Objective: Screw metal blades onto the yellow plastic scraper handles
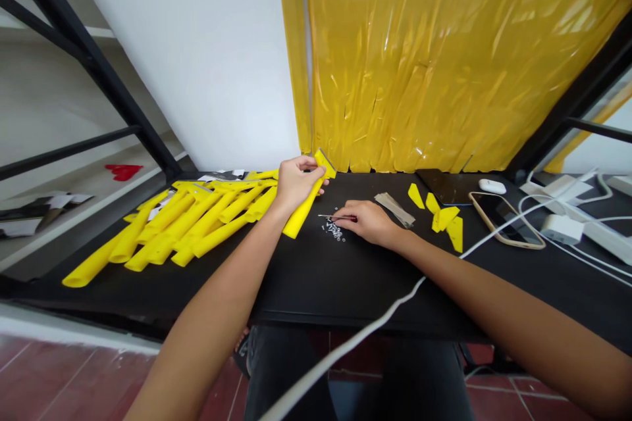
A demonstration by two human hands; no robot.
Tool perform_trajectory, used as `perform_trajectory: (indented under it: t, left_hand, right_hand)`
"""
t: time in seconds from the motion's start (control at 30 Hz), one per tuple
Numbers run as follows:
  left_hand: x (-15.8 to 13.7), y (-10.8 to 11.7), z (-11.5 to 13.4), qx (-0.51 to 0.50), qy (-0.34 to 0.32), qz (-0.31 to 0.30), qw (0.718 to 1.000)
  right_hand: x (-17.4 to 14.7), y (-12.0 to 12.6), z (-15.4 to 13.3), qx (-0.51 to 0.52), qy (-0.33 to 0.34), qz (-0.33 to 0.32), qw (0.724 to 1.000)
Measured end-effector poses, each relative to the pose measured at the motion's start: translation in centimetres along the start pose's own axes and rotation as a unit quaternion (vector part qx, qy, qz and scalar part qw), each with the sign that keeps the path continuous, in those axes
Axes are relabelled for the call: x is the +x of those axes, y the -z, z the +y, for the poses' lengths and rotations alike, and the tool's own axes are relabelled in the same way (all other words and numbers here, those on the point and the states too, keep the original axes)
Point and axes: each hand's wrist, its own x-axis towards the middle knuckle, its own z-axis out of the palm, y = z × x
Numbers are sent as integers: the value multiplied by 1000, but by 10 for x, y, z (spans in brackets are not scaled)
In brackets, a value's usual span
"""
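Raised over the black table, my left hand [299, 184] is closed around a yellow scraper [301, 214]. Its hollow handle slants down toward me, and a thin dark strip runs along its flat top end. My right hand [365, 222] pinches a small screwdriver [340, 216], whose thin shaft points left. Beneath that tip lies a pile of tiny metal screws and nuts [336, 234]. A stack of thin flat blades [395, 209] rests just beyond my right hand. To its right are several small yellow plastic plates [444, 217].
Several yellow scraper handles [172, 230] are heaped at the left. A phone [506, 218], a white earbud case [492, 186], a dark tablet-like slab [444, 187] and a power strip [592, 223] with cables stand right. One white cable [395, 306] crosses the table front. Yellow plastic sheeting [419, 66] hangs behind.
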Motion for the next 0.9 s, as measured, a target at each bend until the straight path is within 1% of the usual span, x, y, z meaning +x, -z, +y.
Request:
perform_trajectory:
  t: [0.17,0.27,0.3,0.37,0.47,0.5,0.57,0.63,0.77,0.9]
  left_hand:
    - [0,0,1,-35,19,-23,999]
    - [-1,1,5,-84,43,-47,994]
    - [-2,2,7,-99,53,-54,992]
    - [-4,1,9,-121,69,-77,987]
    - [-11,-5,10,-142,82,-133,977]
    - [-15,-9,10,-147,85,-153,974]
    - [-23,-17,10,-151,88,-188,967]
    - [-30,-24,11,-149,87,-214,962]
    - [-39,-31,14,-145,77,-256,953]
    - [-41,-32,17,-145,84,-258,951]
  right_hand:
    - [-1,2,-2,5,-22,8,1000]
    - [-4,9,-1,33,-15,49,998]
    - [-6,13,0,48,-9,74,996]
    - [-10,23,-1,81,-1,146,986]
    - [-15,39,-6,127,2,274,953]
    - [-16,44,-9,134,5,305,943]
    - [-17,50,-16,137,18,341,930]
    - [-17,52,-21,136,33,355,924]
    - [-16,49,-24,129,43,356,925]
    - [-17,47,-22,116,45,360,925]
